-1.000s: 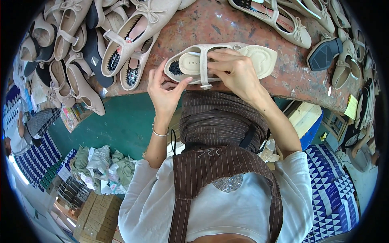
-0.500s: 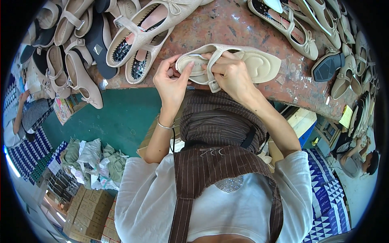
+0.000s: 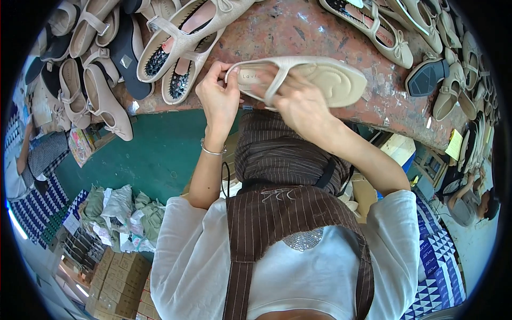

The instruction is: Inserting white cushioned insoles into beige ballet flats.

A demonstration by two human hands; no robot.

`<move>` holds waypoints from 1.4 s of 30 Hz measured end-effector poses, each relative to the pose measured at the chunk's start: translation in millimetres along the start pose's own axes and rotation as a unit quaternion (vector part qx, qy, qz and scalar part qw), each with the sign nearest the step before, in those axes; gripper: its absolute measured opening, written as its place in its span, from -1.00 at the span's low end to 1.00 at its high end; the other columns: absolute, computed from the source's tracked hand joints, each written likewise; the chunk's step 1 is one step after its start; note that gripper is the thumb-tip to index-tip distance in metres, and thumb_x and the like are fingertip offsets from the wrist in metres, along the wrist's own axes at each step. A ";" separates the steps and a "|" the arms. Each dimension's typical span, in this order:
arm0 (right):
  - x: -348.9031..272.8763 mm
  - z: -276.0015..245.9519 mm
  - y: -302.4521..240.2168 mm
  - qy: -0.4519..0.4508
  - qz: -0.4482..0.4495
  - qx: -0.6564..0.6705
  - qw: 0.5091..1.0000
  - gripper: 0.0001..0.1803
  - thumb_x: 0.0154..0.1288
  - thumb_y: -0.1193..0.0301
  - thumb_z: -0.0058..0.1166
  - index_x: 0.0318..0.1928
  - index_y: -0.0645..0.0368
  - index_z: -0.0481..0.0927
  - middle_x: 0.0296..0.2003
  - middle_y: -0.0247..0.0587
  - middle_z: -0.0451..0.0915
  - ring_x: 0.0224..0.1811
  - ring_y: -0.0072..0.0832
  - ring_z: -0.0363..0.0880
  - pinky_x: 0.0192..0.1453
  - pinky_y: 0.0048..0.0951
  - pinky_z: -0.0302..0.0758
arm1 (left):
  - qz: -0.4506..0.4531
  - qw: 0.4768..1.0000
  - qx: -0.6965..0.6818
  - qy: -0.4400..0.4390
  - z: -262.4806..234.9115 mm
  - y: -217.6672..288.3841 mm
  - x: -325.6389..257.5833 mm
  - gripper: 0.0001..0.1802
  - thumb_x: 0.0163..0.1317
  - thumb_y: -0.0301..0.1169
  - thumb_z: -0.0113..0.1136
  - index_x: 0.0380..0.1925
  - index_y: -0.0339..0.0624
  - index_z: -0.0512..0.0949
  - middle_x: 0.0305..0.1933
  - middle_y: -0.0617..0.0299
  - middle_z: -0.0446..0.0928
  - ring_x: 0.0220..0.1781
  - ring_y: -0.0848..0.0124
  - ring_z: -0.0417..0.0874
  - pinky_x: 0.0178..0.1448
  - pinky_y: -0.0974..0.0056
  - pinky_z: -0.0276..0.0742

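A beige strapped shoe (image 3: 282, 74) lies sideways at the table's near edge, heel to the left. A cream padded insole (image 3: 341, 82) runs beneath its strap, the wide end with curved ridges showing at the right. My left hand (image 3: 220, 96) is closed on the heel end, thumb at the inner rim and fingers outside. My right hand (image 3: 298, 101) is over the middle of the shoe by the strap. Motion smears its fingers, so their grip cannot be made out.
Pairs of beige shoes (image 3: 186, 37) lie to the left on the worn, stained table (image 3: 277, 34). More shoes (image 3: 384, 37) crowd the right side, near a dark upturned sole (image 3: 426, 80). Wrapped bundles (image 3: 122, 213) and cartons (image 3: 114, 277) stand low at the left. Other people are at both edges.
My right fingers have moved from a bent grip inside the shoe to a blurred sweep by the strap. The strap's buckle, visible before, is now hidden. My left hand stays at the heel.
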State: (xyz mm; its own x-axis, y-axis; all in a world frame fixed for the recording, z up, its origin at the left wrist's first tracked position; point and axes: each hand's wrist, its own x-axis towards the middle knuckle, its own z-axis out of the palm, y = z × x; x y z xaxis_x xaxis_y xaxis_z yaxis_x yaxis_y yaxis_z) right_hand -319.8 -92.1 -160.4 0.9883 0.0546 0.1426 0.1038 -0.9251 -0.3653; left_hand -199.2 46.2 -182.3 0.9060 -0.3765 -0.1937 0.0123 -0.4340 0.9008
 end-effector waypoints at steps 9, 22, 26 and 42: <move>-13.8 -31.6 21.2 0.110 0.166 -0.004 0.980 -0.77 -0.06 0.51 0.16 -0.33 0.21 0.75 -0.13 -0.13 0.71 0.16 -0.14 0.58 0.53 0.10 0.02 | -0.001 0.995 0.066 -0.079 -6.8 14.1 -14.2 -0.86 0.33 -0.50 0.16 -0.40 -0.35 0.50 -0.62 0.14 0.59 -0.72 0.47 0.59 -0.69 0.33 0.42; -49.1 -49.4 -25.3 0.100 0.167 0.050 0.980 -0.57 -0.01 0.57 0.14 -0.04 0.33 0.49 0.09 0.15 0.53 0.17 0.01 0.52 0.48 0.09 0.18 | 0.365 0.848 0.338 -0.184 67.1 12.2 -105.2 -0.32 0.18 -0.14 0.18 0.26 -0.29 0.40 0.28 -0.02 0.42 0.42 -0.05 0.27 0.48 -0.25 0.03; -38.0 -6.8 -19.1 0.112 0.197 -0.057 0.972 -0.51 0.22 0.49 -0.06 0.18 0.35 0.42 0.15 0.24 0.50 0.24 -0.06 0.52 0.54 0.03 0.08 | 0.355 0.836 0.368 -0.200 67.5 2.2 -105.8 -0.40 0.25 -0.17 0.12 0.23 -0.27 0.45 0.30 -0.04 0.40 0.44 -0.05 0.28 0.44 -0.22 0.11; 2.0 -8.4 5.4 0.117 0.242 -0.137 0.953 -0.49 0.14 0.57 -0.09 0.10 0.67 0.39 0.02 0.37 0.52 0.24 0.02 0.48 0.53 -0.03 0.14 | 0.363 0.826 0.380 -0.204 74.1 -0.6 -99.7 -0.45 0.27 -0.30 0.07 0.25 -0.25 0.44 0.26 -0.01 0.45 0.41 0.03 0.32 0.50 -0.11 0.14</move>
State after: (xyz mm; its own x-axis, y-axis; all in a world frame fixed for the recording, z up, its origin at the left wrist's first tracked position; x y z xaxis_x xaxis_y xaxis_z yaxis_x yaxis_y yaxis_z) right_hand -318.2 -100.1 -154.5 0.8578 -0.4588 0.2317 -0.4224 -0.8861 -0.1908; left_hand -320.9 23.3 -192.4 0.3380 -0.9405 0.0352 -0.8808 -0.3029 0.3639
